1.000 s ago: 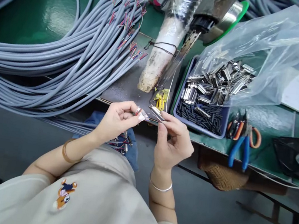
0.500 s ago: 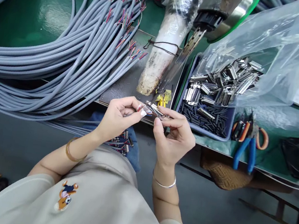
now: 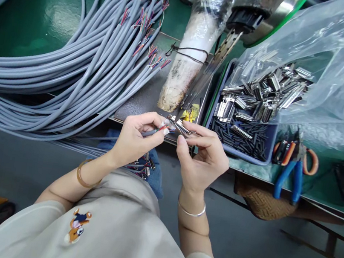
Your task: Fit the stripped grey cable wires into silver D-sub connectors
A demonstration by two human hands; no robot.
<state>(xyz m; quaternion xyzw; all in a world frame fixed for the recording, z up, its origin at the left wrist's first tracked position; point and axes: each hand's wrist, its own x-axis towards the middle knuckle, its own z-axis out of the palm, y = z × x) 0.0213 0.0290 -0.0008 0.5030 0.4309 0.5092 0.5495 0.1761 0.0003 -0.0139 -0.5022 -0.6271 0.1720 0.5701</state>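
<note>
The left hand (image 3: pixel 131 140) is closed around the end of a grey cable (image 3: pixel 149 133), which is pinched between thumb and fingers with its red and white wire tips pointing right. The right hand (image 3: pixel 202 157) is closed in a fingertip pinch on a small metal connector (image 3: pixel 179 126), held just right of the cable tips, at the near edge of the desk (image 3: pixel 47 11). Whether wires and connector touch cannot be told. Just beyond the hands a dark metal plate (image 3: pixel 145 92) is laid on the desk, with a white wrapped cylinder (image 3: pixel 190 58) standing on it. To the right, a blue tray (image 3: pixel 241 150) is filled with more metal connectors (image 3: pixel 254 100) and black pieces, partly covered by a clear plastic bag (image 3: pixel 325 53). Further right, blue-handled pliers (image 3: pixel 291 181) are lying. A large bundle of grey cables (image 3: pixel 54 72) is spread across the far left.
</note>
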